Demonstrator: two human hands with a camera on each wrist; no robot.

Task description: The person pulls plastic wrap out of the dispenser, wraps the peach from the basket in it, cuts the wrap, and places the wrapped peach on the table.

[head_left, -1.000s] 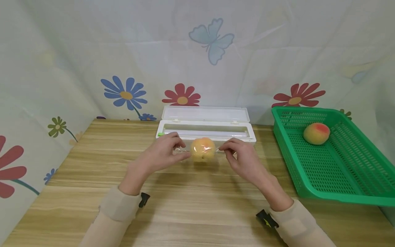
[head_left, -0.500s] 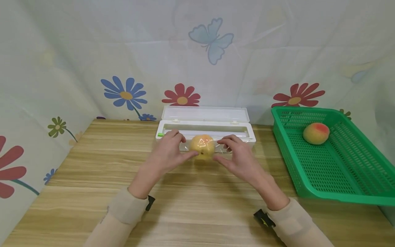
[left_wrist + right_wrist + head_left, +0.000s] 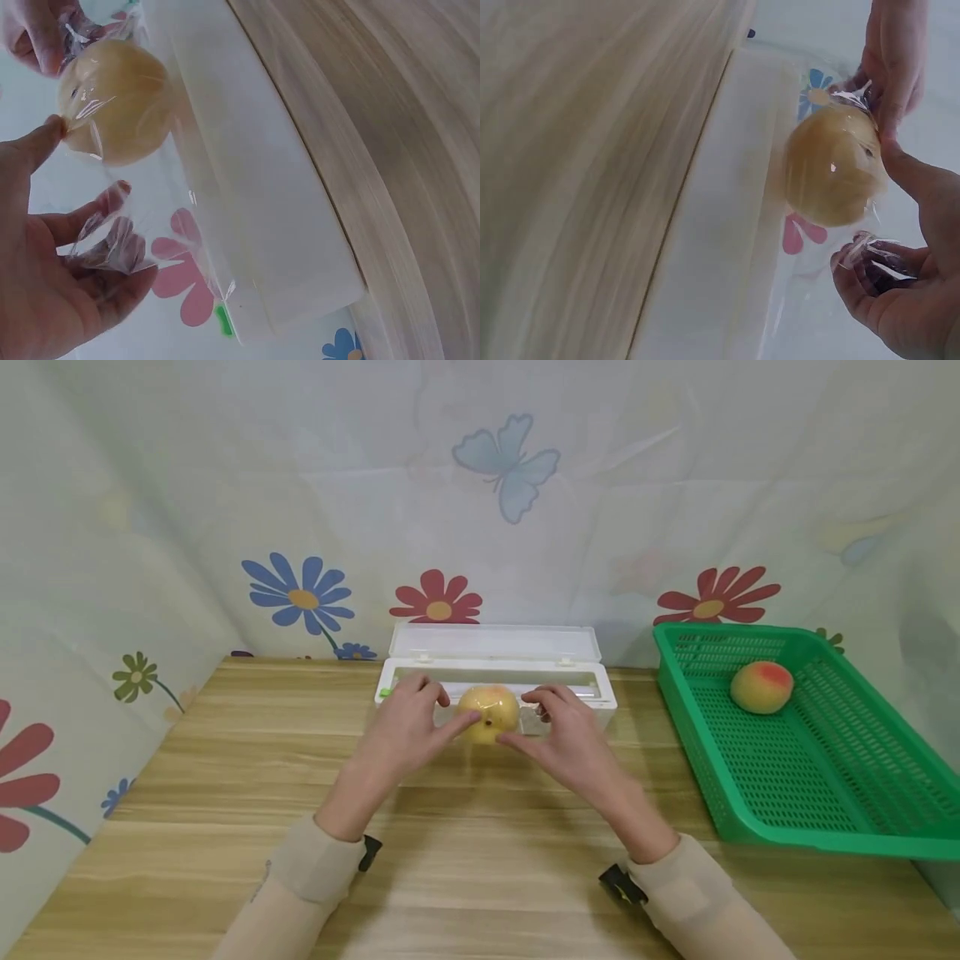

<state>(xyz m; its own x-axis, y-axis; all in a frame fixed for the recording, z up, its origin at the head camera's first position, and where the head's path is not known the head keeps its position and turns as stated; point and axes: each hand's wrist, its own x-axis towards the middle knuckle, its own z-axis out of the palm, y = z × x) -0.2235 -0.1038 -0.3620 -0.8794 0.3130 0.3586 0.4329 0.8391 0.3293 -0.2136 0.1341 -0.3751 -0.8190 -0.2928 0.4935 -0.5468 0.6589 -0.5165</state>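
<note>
A yellow peach (image 3: 487,703) lies in clear cling film (image 3: 154,199) in front of a white film dispenser (image 3: 495,663), whose lid stands raised. The film stretches from the peach toward the dispenser. My left hand (image 3: 401,731) has its thumb against the peach's near left side; its curled fingers hold the film's left part. On the other side, my right hand (image 3: 573,739) touches the fruit's lower right with its thumb, while its fingers (image 3: 855,281) grip bunched film. Both sets of fingers stay apart from the peach itself.
A green plastic basket (image 3: 840,837) stands at the right, with another peach (image 3: 762,687) inside. A small green slider (image 3: 385,692) sits at the dispenser's left end. Behind the wooden table (image 3: 480,893) hangs a flower-printed cloth (image 3: 360,493).
Both thumbs have come in toward the peach and now press its near side. The peach has tipped, its dark stem dimple turning upward, and shifted slightly toward the dispenser.
</note>
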